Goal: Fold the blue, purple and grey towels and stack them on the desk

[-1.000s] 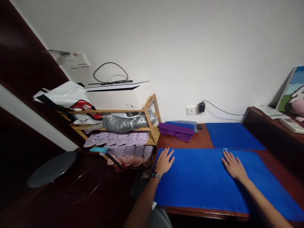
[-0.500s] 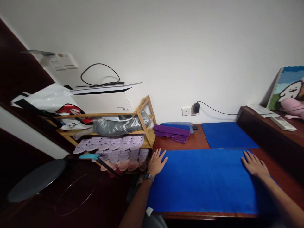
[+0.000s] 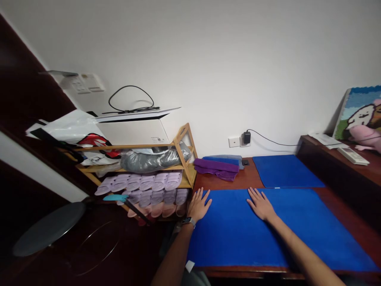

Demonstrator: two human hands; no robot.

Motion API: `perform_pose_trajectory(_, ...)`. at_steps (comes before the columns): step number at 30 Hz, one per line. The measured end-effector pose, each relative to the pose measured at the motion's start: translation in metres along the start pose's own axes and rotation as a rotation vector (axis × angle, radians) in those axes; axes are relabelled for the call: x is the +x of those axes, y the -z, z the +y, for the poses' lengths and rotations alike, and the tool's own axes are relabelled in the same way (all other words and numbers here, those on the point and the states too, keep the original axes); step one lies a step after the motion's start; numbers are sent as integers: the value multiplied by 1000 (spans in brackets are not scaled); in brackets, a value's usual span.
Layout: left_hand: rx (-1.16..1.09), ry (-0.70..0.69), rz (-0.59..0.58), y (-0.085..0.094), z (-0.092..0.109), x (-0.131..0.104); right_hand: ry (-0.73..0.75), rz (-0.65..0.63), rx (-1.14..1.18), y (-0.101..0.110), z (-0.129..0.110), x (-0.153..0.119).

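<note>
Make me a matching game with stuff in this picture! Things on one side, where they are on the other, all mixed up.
Things:
1. left hand
2. purple towel
3. charger
4. slippers

Places:
A. plugged into the wall socket
B. on the wooden rack's shelf
C. flat on the left end of the big blue towel
D. folded on the table by the wall

Pairs: 1-C, 2-D, 3-A, 4-B

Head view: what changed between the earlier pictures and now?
The right hand slid across the blue towel, first out toward its right end, then back near the middle. The left hand stayed flat at the towel's left edge. Nothing was gripped or released.
</note>
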State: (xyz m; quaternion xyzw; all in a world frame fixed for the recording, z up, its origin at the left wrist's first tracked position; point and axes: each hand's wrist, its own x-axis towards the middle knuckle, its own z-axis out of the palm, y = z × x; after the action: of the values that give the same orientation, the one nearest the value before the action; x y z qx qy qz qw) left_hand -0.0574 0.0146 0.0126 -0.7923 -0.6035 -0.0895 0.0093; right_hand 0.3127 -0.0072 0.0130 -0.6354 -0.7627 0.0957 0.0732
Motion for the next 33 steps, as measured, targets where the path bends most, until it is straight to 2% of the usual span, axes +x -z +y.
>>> perform_pose_trajectory(2,4,-3,0,0,0,0,-88,19,-21,-1,38,-7)
perform_pose_trajectory(7,10,4,18,-3,-1,1,-363,39,-66,13,186,-45)
perform_pose_trajectory(10,3,6,20,-5,-1,2,-524,90,-46,20,252,-66)
perform_pose_trajectory(13,-5,12,15,-5,-1,2,-565,157,-15,20,279,-76)
perform_pose_trajectory(17,-6,16,-10,-1,1,2,-557,169,2,20,281,-79)
perform_pose_trajectory(20,-4,23,-27,3,4,1,-606,114,-10,30,272,-74)
perform_pose_trajectory(22,-7,23,-25,5,5,0,-636,88,-61,39,250,-65)
perform_pose_trajectory(23,-11,21,-20,4,5,0,-611,113,-99,41,231,-59)
perform_pose_trajectory(24,-14,19,-14,4,5,0,-548,156,-135,43,206,-52)
perform_pose_trajectory(26,-17,14,-3,3,4,-1,-327,272,-181,41,143,-35)
perform_pose_trajectory(28,-10,11,1,2,4,-1,-91,235,-128,31,71,-19)
perform_pose_trajectory(30,-2,16,-1,0,3,0,50,142,-32,18,9,-7)
perform_pose_trajectory(32,-2,23,-5,-1,1,0,115,47,27,6,-28,-1)
perform_pose_trajectory(33,-4,26,-5,-2,1,1,121,16,40,1,-34,0)
